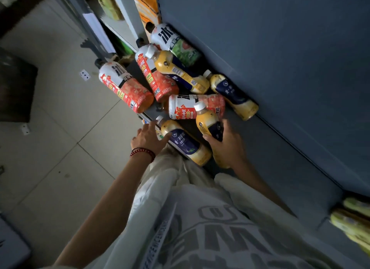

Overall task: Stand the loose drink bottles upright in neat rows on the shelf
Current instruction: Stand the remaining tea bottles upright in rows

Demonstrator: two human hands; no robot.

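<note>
- The drink bottles (180, 74) lie jumbled on the shelf (280, 152), in the middle of the frame. There are four yellow, three red (124, 86) and one green (180, 46).
- They look full, so I judge them rather heavy, stiff and smooth (they roll easily). It is best to take them round the body.
- The right hand (226, 148) grips one yellow bottle (208, 121). The left hand (149, 137) is spread wide at a second yellow bottle (186, 143).

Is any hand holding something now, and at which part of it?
The right hand grips a yellow juice bottle around the lower half of its body. The left hand is open and holds nothing.
</note>
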